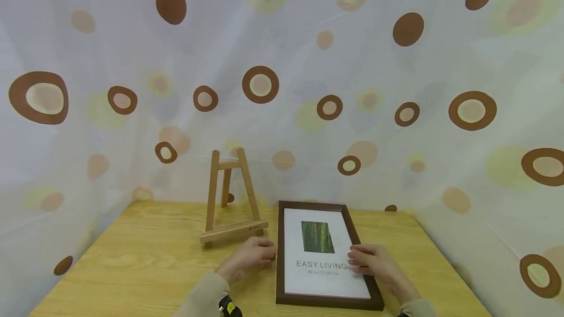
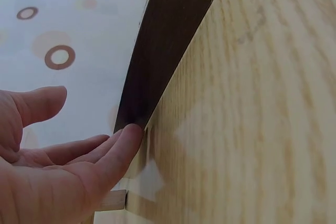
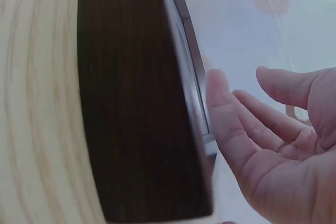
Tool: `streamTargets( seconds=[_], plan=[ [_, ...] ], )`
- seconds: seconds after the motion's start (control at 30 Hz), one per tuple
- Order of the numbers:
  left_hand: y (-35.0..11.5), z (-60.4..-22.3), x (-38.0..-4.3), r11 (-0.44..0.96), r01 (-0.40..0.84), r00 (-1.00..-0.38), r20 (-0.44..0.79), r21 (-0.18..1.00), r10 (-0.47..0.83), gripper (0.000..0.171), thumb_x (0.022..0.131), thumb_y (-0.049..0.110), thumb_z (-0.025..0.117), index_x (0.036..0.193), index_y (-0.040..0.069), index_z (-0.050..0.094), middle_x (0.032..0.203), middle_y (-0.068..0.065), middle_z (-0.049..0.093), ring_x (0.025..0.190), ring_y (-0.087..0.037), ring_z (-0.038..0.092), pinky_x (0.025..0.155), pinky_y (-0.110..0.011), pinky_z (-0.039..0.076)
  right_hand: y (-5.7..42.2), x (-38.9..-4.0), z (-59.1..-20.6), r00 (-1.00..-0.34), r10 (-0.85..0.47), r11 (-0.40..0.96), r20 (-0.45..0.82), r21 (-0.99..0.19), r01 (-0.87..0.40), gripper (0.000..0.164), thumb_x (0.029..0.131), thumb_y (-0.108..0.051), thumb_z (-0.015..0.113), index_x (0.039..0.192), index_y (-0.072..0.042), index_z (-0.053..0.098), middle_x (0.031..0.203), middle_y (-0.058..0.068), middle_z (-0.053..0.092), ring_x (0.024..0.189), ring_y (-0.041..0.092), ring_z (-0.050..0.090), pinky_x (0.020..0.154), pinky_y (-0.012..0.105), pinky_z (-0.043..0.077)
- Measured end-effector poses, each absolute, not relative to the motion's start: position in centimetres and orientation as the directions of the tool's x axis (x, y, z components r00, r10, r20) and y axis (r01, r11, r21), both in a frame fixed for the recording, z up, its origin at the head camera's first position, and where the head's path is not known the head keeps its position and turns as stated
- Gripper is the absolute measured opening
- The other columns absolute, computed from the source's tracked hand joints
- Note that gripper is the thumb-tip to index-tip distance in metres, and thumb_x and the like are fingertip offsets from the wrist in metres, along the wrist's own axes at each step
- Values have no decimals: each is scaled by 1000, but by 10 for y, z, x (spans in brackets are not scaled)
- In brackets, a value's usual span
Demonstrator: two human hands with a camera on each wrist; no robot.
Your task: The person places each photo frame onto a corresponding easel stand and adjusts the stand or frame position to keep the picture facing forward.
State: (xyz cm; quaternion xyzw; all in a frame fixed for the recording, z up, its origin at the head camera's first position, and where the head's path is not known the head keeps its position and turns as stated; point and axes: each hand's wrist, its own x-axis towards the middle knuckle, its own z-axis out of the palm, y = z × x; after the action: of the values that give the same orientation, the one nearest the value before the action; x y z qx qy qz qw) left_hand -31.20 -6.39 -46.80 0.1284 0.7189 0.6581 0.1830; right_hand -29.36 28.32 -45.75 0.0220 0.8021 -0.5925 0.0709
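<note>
A dark brown picture frame lies face up on the wooden table; its white insert sheet reads "EASY LIVING" and bears a small green forest picture. At its left side is my left hand, fingers loosely extended. In the left wrist view those fingertips meet the frame's dark side, though contact is hard to confirm. My right hand hovers over the right border, fingers gently bent with nothing between them. The right wrist view has its fingers beside the frame's top edge.
A small wooden easel stands left of the frame, behind my left hand. Beyond the wooden table hangs a white curtain with brown, yellow and beige circles, which also closes in both sides.
</note>
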Motion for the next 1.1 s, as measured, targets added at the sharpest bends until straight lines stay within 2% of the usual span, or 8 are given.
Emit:
streamTargets(
  seconds=[0.23, 0.37, 0.47, 0.57, 0.7, 0.9, 1.1],
  plan=[
    [-62, -473, -315, 78, -105, -901, -128, 991, 414, 49, 97, 9, 58, 133, -21, 42, 131, -33, 53, 119, -39, 58, 98, -44, 53, 296, -295, -460, -990, 15, 243, -144, -960, 143, 48, 100, -14, 57, 133, 18, 45, 112, 21, 69, 92, 20, 68, 78, 34, 61],
    [-61, -477, -315, 32, -146, -897, -146, 989, 416, 49, 96, 2, 57, 134, -22, 39, 134, -35, 49, 121, -40, 56, 98, -44, 53, 307, -295, -461, -987, -51, 176, -150, -974, 139, 58, 101, -20, 56, 138, 20, 36, 115, 17, 68, 96, 17, 66, 80, 30, 60],
    [-62, -478, -315, 21, -163, -898, -158, 986, 411, 47, 95, -1, 56, 134, -22, 40, 132, -34, 51, 120, -38, 57, 97, -43, 54, 315, -295, -462, -981, -70, 112, -184, -978, 175, 62, 101, -21, 57, 141, 19, 32, 111, 9, 69, 95, 12, 64, 80, 26, 59],
    [-61, -477, -314, 22, -164, -898, -158, 986, 410, 45, 95, -1, 55, 133, -21, 42, 131, -31, 53, 118, -36, 58, 95, -42, 55, 321, -295, -465, -975, -36, 36, -220, -975, 219, 59, 100, -18, 58, 141, 17, 35, 104, 2, 71, 91, 10, 64, 77, 23, 58],
    [-61, -474, -313, 23, -169, -899, -164, 985, 406, 44, 95, 0, 55, 133, -19, 44, 132, -29, 53, 118, -32, 57, 93, -41, 56, 326, -296, -468, -971, -28, -50, -237, -970, 238, 52, 98, -15, 60, 139, 14, 41, 98, 0, 71, 88, 9, 65, 76, 22, 58],
    [-61, -472, -310, 21, -194, -900, -186, 981, 393, 41, 95, 1, 57, 131, -17, 48, 129, -26, 53, 113, -29, 56, 91, -40, 57, 331, -296, -473, -967, -66, 9, -248, -969, 248, 52, 99, -14, 58, 137, 17, 41, 99, -1, 70, 90, 10, 64, 79, 25, 57],
    [-61, -475, -308, -11, -214, -898, -192, 977, 396, 54, 96, 7, 59, 139, -18, 37, 141, -34, 43, 128, -42, 47, 97, -44, 54, 328, -297, -476, -972, -32, 103, -232, -968, 228, 59, 99, -16, 58, 139, 22, 35, 103, 1, 70, 91, 9, 64, 81, 26, 58]
  ],
)
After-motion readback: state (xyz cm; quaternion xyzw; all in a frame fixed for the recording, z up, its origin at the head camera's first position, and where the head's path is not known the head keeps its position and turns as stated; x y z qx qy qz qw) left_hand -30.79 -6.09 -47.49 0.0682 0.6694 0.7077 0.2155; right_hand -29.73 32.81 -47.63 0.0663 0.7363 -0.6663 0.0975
